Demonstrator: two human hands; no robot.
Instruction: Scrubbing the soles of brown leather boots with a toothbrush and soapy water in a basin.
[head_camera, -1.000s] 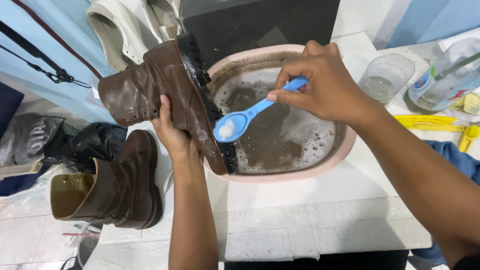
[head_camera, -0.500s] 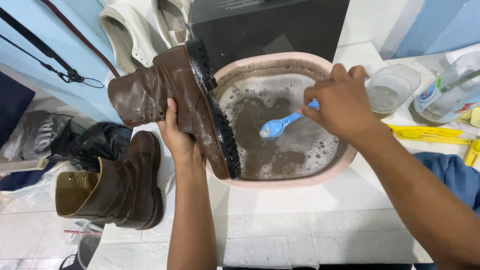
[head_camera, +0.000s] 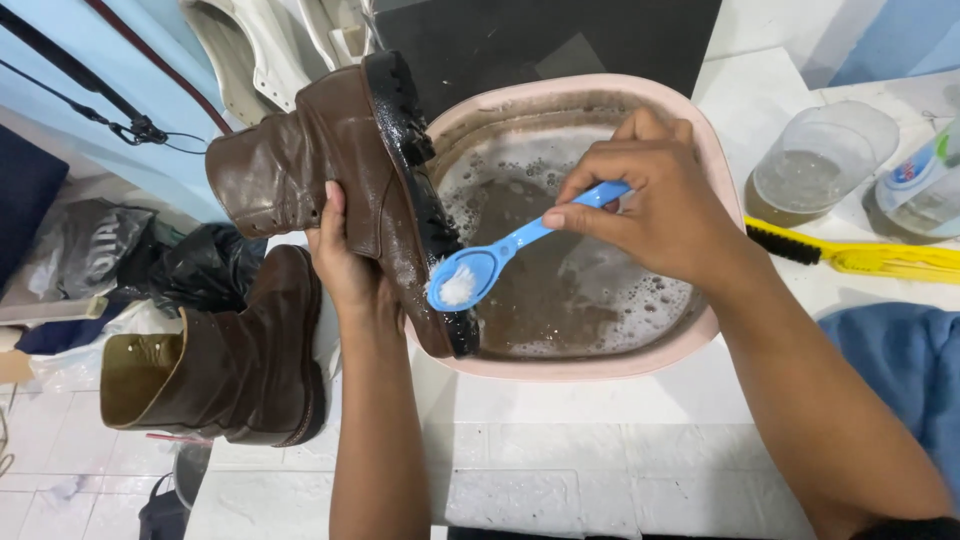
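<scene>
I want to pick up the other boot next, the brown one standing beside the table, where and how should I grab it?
Probably by the open shaft collar of the standing brown boot. It stands upright on its sole, with its opening toward the left and nothing covering it, so come from above and pinch the collar rim, fingers inside.

White tiled counter with pink basin, clear plastic cup, yellow brush, blue cloth.

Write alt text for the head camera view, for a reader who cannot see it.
A left hand holds a wet brown boot on its side at the rim of a pink basin of murky, soapy water, while the right hand presses a small blue brush against the boot's black sole. A second brown boot lies to the left; a yellow brush lies to the right.
</scene>
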